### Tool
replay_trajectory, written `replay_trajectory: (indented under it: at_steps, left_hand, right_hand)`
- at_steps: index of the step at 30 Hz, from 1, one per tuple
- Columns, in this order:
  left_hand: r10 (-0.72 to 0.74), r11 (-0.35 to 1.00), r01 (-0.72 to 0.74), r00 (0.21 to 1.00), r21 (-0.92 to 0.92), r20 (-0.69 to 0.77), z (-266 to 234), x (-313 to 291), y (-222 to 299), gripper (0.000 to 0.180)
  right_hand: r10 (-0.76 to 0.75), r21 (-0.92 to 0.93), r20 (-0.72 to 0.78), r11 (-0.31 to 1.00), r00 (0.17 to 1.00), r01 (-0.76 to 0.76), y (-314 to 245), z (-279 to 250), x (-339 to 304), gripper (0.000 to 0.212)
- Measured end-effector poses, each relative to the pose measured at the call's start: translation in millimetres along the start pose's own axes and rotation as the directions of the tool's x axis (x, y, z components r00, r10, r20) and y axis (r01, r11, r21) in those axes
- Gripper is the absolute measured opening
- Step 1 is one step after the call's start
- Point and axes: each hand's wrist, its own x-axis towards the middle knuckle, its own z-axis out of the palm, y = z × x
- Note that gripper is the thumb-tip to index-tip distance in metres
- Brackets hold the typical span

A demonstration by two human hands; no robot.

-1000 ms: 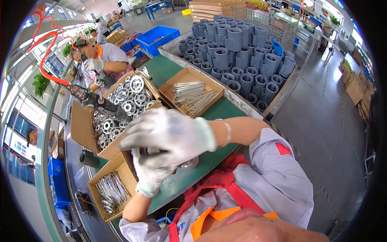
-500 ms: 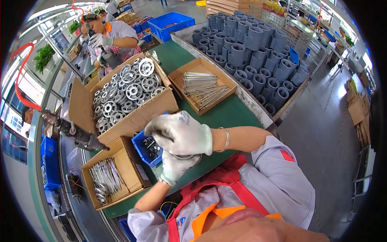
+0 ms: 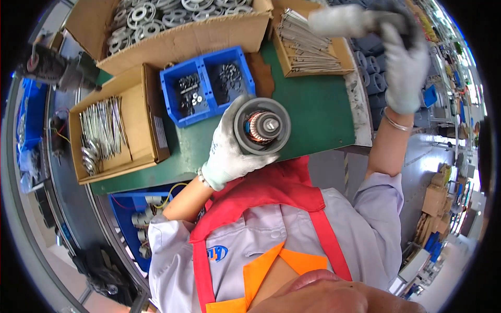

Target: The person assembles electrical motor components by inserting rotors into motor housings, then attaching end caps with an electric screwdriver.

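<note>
My left hand [image 3: 228,148] is wrapped round a grey cylindrical motor housing [image 3: 284,130], its open end facing up. Inside it sits an armature [image 3: 259,127] with copper segments and a metal shaft. My right hand [image 3: 406,75] is raised at the upper right, blurred by motion. Its fingers overlap a dark grey curved part [image 3: 404,21]; whether they grip it is unclear. Beside that part is a smeared white glove-like shape [image 3: 336,21]; whose it is, I cannot tell. Beyond my left hand stands a two-compartment blue bin [image 3: 207,86] with small dark hardware and washers.
A carton [image 3: 198,44] of silver ring-shaped parts stands at the back. Cardboard boxes of long metal rods lie at left [image 3: 148,112] and right [image 3: 292,65]. Grey housings [image 3: 373,86] fill the upper right. A dark hanging power tool [image 3: 57,68] is at left, above the green worktop [image 3: 308,115].
The view has tilted down. My hands, together before, are now apart: the right has swung far to the upper right, while the left holds the housing near my body.
</note>
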Motion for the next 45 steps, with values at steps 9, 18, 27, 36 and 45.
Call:
replay_trajectory:
  at_steps: [9,18,27,36,45]
  left_hand:
    - [-0.235,0.967,0.244,0.966,-0.074,0.104,-15,-52,-61,0.128]
    - [-0.322,0.943,0.326,0.945,0.069,-0.061,10,-67,-111,0.079]
    - [0.179,0.976,-0.155,0.971,0.156,-0.158,10,-24,-117,0.059]
    - [-0.077,0.988,0.051,0.982,-0.148,-0.17,12,-29,-119,0.074]
    - [0.182,0.978,-0.171,0.979,0.118,-0.089,3,-18,-114,0.082]
  right_hand:
    - [0.273,0.359,0.056,0.892,0.96,-0.274,180,109,-57,0.041]
    - [0.303,0.022,0.327,0.944,0.895,-0.328,99,67,-71,0.062]
    - [0.161,0.414,0.6,0.775,0.783,-0.477,72,113,-161,0.106]
    - [-0.147,0.357,0.472,0.933,0.869,-0.036,86,116,-173,0.093]
    - [-0.217,0.262,0.493,0.961,0.843,0.094,90,112,-168,0.093]
